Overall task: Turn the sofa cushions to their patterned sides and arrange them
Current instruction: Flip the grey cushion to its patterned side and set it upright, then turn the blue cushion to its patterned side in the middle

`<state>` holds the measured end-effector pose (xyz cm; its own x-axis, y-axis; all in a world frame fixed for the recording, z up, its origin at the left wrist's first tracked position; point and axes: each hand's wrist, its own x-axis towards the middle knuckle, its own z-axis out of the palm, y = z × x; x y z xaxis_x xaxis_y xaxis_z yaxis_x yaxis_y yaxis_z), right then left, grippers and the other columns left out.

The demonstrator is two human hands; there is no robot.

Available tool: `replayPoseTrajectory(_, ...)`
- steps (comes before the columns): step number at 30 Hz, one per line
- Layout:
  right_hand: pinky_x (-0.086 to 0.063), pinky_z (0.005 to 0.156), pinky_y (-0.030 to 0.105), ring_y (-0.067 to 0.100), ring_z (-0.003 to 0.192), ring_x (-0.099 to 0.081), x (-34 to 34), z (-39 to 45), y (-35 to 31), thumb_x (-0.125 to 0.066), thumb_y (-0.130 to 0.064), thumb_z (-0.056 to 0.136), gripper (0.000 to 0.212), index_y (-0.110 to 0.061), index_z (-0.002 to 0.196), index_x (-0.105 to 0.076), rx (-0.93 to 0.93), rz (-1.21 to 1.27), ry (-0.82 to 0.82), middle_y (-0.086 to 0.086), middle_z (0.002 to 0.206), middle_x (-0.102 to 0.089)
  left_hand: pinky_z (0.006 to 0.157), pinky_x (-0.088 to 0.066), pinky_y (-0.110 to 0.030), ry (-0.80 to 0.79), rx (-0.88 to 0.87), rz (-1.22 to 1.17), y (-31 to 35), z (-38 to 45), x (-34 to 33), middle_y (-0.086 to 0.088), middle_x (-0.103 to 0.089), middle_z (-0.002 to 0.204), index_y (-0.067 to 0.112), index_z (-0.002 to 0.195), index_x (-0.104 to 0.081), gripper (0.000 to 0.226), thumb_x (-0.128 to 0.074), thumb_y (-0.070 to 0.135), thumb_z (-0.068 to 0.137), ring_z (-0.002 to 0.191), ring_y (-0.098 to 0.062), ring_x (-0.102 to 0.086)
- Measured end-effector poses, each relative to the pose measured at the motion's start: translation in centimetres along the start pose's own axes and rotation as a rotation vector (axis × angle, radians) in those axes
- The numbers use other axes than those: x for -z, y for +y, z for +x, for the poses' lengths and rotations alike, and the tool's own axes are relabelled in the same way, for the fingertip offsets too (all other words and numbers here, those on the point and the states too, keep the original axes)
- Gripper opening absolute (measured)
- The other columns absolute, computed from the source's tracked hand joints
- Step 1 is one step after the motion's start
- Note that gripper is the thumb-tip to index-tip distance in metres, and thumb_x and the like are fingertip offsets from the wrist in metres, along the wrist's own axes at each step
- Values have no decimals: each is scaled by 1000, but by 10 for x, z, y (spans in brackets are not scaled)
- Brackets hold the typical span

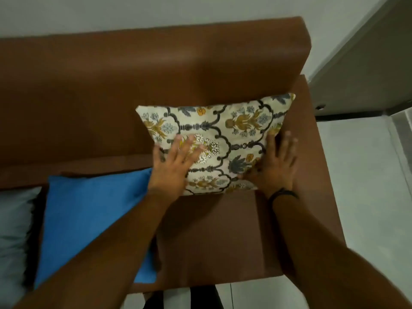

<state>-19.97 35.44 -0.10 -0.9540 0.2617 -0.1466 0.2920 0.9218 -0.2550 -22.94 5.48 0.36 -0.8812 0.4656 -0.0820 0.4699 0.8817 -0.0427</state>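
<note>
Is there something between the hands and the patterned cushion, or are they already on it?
Nothing visible is between them. The left hand lies flat on the face of the patterned cushion, and the right hand presses its right edge. The blue cushion lies apart, to the left.

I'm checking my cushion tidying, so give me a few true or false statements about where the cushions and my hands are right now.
1. The patterned cushion leans against the sofa backrest. True.
2. The left hand lies flat on the patterned cushion's face. True.
3. The blue cushion stands at the sofa's right end. False: it lies on the seat, left of the patterned cushion.
4. The right hand rests on the blue cushion. False: it is at the patterned cushion's right edge.
</note>
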Motion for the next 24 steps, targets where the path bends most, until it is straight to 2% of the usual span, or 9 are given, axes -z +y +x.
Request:
replayPoseTrajectory(2,-14,120,70,42,161,6,7,0,24,-79,-87,47,160,-25,168,5,-60,33,27,17,176,8,113,-11,-80,-16,169,-24,-23,-11,-2,-15,16,174,27,167,7,143,-90,54,65,158,-47,7)
replayPoseTrajectory(4,-10,121,66,37,162,9,7,-7,30,-71,-89,55,149,-31,168,6,149,27,38,8,176,15,113,-12,-78,52,204,-83,-15,-18,3,-20,13,173,22,166,12,139,-81,65,72,157,-48,10)
replayPoseTrajectory(8,-20,118,69,40,162,-5,-6,-25,-12,-67,-72,77,113,-31,169,-14,580,-79,31,13,177,-6,118,-5,-70,22,-265,-125,30,-17,20,-5,7,175,34,165,12,119,-75,51,85,160,-32,11)
replayPoseTrajectory(9,-28,114,71,44,159,-13,-8,-25,-16,-70,-67,78,107,-28,166,-24,492,-92,49,16,175,-14,118,-9,-71,-24,-211,-130,34,-17,19,-4,9,176,34,167,5,114,-74,49,85,160,-33,10)
replayPoseTrajectory(13,-31,112,71,47,158,-10,-17,-49,-32,-82,-66,74,121,-9,163,-24,-481,284,7,23,173,-10,112,-32,-66,-142,472,-399,-27,-67,6,-10,2,174,33,167,-1,103,-65,57,89,157,-42,-15)
replayPoseTrajectory(15,-36,110,66,50,151,-28,-32,-83,-53,-79,-59,80,105,-2,156,-33,-474,337,17,27,165,-26,109,-37,-60,-127,642,-475,-70,-115,-3,-18,-19,169,24,167,-14,100,-65,61,89,151,-40,-29)
replayPoseTrajectory(17,-41,112,57,47,141,-44,-52,-124,-86,-75,-56,82,93,-3,150,-40,-349,405,-156,26,155,-41,107,-42,-59,-95,759,-496,-111,-176,-9,-19,-34,161,21,162,-32,94,-70,62,86,146,-40,-37)
replayPoseTrajectory(20,-40,118,50,38,143,-47,-90,-190,-156,-77,-37,88,86,-11,159,-35,-257,538,-679,17,160,-44,103,-47,-62,-115,932,-558,-165,-270,-31,-23,-44,152,18,157,-44,90,-79,55,83,138,-46,-47)
replayPoseTrajectory(24,-48,109,34,26,141,-52,-136,-256,-232,-87,-61,71,90,-37,146,-45,-287,772,-1040,-8,146,-56,113,-43,-58,-206,1008,-950,-212,-351,-67,-19,-45,156,18,162,-34,98,-82,49,83,141,-41,-47)
